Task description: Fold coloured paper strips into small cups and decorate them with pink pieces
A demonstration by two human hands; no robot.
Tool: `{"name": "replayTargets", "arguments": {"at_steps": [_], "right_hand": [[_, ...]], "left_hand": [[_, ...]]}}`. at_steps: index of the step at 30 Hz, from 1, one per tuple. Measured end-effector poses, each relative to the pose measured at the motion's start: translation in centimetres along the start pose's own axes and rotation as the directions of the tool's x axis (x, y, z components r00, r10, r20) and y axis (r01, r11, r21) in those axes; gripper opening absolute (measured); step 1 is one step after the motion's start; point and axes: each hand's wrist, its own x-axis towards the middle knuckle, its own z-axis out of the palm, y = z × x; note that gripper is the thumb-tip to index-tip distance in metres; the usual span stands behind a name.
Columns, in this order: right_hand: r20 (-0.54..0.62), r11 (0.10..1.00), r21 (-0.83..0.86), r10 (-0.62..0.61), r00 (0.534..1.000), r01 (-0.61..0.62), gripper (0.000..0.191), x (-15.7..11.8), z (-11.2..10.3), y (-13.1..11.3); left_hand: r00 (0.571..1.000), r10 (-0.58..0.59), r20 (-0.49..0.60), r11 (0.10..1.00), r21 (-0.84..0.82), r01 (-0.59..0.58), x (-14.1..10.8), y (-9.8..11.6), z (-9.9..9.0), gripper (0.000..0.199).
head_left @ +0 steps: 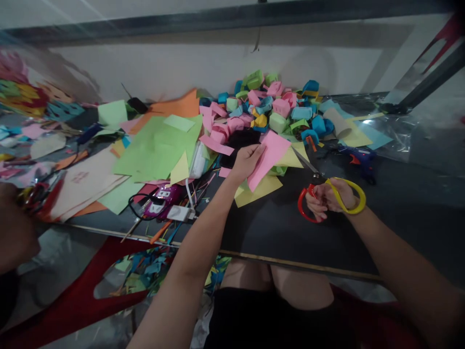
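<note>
My left hand (247, 162) pinches a pink sheet of paper (271, 157) by its left side, above the dark table. Yellow paper pieces (258, 191) lie under and beside that sheet. To the right, my right hand (329, 196) is closed round a pair of scissors (311, 170) with one red and one yellow handle. Their blades point up and left toward the pink paper but are apart from it. Behind my hands a heap of small folded paper pieces (278, 107) in pink, blue, green and yellow rests against the wall.
Large green paper (160, 145) and orange paper (178, 104) spread to the left. A purple power strip (165, 198) with a white plug sits near the front edge. A blue glue gun (361, 157) lies at right beside clear plastic (395, 135). Another person's arm (14, 228) shows at far left.
</note>
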Motion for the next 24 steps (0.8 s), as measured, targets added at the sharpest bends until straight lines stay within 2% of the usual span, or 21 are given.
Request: {"name": "replayTargets", "arguments": {"at_steps": [4,8,11,18,24], "right_hand": [[-0.009,0.999,0.042,0.009,1.000,-0.008,0.056,0.03,0.06,-0.02],[0.030,0.997,0.061,-0.051,0.998,0.049,0.055,0.13,-0.19,-0.01],[0.038,0.999,0.050,-0.023,0.999,0.022,0.054,0.13,-0.27,-0.10],[-0.026,1.000,0.000,0.024,0.999,-0.024,0.056,-0.29,-0.38,0.02],[-0.015,0.998,-0.033,0.044,0.999,-0.044,0.056,-0.05,-0.33,-0.01]], "left_hand": [[0.999,0.011,0.038,1.000,0.009,-0.012,0.15,-0.08,0.09,0.068],[1.000,0.005,0.018,1.000,0.009,-0.006,0.35,-0.07,-0.17,0.066],[1.000,-0.016,0.005,1.000,0.011,0.016,0.42,-0.12,-0.39,0.063],[0.999,-0.013,0.032,1.000,0.006,0.013,0.22,-0.29,-0.06,0.063],[1.000,-0.013,0.004,1.000,0.013,0.013,0.34,-0.48,-0.31,0.062]]}}
